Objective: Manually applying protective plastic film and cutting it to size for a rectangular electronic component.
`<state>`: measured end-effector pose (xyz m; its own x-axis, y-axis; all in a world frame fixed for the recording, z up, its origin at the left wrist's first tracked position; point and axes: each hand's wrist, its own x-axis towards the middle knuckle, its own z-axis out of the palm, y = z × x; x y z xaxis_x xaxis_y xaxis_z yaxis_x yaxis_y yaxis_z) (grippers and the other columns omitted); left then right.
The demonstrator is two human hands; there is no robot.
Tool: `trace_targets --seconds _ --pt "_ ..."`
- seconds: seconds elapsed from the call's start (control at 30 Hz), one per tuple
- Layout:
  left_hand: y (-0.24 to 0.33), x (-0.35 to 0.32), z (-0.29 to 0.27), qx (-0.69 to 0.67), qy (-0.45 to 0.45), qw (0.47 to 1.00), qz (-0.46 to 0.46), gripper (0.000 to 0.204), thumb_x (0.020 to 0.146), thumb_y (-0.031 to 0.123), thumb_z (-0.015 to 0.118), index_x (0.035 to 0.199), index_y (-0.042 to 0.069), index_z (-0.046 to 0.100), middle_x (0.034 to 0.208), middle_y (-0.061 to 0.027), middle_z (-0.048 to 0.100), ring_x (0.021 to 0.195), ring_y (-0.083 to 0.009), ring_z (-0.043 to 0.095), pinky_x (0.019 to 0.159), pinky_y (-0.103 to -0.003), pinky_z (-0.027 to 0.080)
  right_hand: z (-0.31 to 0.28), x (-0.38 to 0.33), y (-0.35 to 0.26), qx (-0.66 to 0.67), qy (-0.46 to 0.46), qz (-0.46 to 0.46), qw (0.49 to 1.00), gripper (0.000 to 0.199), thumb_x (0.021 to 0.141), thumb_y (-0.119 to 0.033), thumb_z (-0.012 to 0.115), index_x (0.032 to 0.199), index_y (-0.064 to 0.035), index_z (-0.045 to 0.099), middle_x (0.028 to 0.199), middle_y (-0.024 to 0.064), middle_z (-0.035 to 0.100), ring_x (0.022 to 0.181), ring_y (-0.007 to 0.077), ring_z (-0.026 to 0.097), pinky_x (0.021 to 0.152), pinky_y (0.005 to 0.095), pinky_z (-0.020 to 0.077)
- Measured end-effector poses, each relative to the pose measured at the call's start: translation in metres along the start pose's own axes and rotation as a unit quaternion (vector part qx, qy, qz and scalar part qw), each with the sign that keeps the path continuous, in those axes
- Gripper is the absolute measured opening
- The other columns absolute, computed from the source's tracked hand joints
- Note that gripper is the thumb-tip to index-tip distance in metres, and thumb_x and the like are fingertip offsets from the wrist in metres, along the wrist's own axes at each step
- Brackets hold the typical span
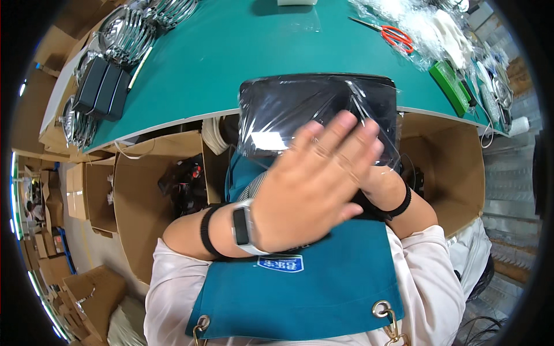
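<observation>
A flat black case in a clear plastic bag (288, 109) leans over the near edge of the green table (242, 52). My left hand (314, 184) lies flat and open across the front of the bagged case, fingers spread toward the upper right, a watch and a black band on the wrist. My right hand (378, 187) is mostly hidden behind the left one; only its wrist with a black band shows, under the bottom of the case, and it seems to hold the case from below.
Orange-handled scissors (397, 36) and a heap of clear bags (427, 26) lie at the table's far right beside a green box (451, 86). Black cases (104, 89) and metal parts (124, 34) are at the left. Open cardboard boxes (144, 190) stand below the table.
</observation>
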<state>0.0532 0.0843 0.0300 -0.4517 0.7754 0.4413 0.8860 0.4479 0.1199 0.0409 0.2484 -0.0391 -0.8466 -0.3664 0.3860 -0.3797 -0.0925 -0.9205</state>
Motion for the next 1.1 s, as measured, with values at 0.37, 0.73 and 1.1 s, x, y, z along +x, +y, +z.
trace_targets --seconds 0.37,0.73,1.1 --pt "0.000 0.028 0.009 -0.095 0.099 0.990 0.007 0.086 0.080 0.048 0.062 0.145 -0.004 0.039 0.150 -0.0192 0.042 0.140 -0.0306 0.038 0.112 -0.045 0.030 0.020 -0.003 0.012 -0.189 -0.046 -0.119 0.974 0.064 0.080 -0.009 0.073 0.139 -0.0050 0.050 0.145 0.0168 0.046 0.133 0.0314 0.045 0.111 0.0408 0.0365" --pt "-0.098 0.019 0.002 -0.133 0.074 0.973 -0.174 0.068 0.096 0.041 0.052 0.145 -0.004 0.037 0.152 -0.0260 0.034 0.140 -0.0446 0.032 0.113 -0.054 0.026 -0.002 0.004 0.033 -0.388 -0.033 -0.216 0.896 0.063 0.081 -0.009 0.072 0.139 -0.0041 0.049 0.143 0.0164 0.048 0.131 0.0293 0.048 0.109 0.0401 0.0385" --pt "-0.019 0.037 0.001 -0.098 0.152 0.983 -0.029 0.074 0.080 0.043 0.067 0.130 -0.009 0.050 0.135 -0.0276 0.050 0.125 -0.0440 0.047 0.106 -0.053 0.035 0.005 0.014 -0.027 -0.058 -0.047 0.030 0.997 0.053 0.085 -0.007 0.070 0.136 -0.0052 0.052 0.136 0.0124 0.055 0.122 0.0251 0.056 0.102 0.0384 0.0459"
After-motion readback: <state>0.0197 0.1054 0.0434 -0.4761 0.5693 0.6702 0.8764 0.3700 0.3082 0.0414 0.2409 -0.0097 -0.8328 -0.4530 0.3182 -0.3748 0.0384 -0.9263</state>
